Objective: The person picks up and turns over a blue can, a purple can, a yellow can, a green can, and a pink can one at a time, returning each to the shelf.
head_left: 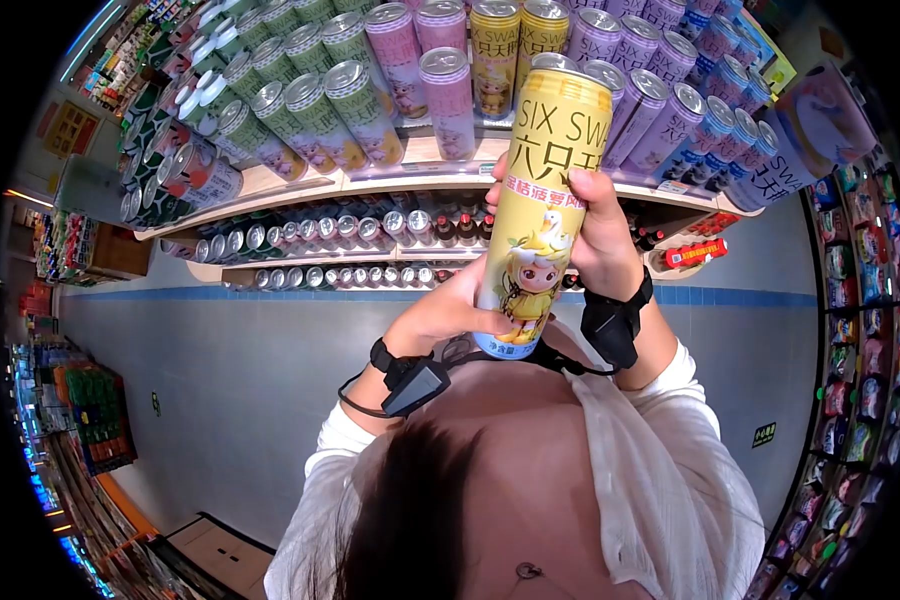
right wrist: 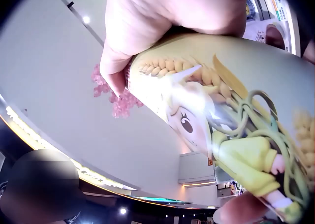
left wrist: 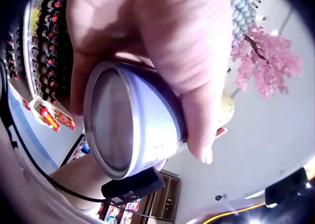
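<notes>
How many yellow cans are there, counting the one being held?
3. One tall yellow can is held upright in both hands, the right hand high on it, the left hand near its base. Two more stand on the top shelf. Others may be hidden.

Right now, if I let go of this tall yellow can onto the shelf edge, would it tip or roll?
Probably tippy: the yellow can is tall and narrow, with a small round base. On its side it would likely roll, being a smooth cylinder. Its glossy printed wall looks slippery, so the left hand low and the right hand higher seem sensible.
</notes>
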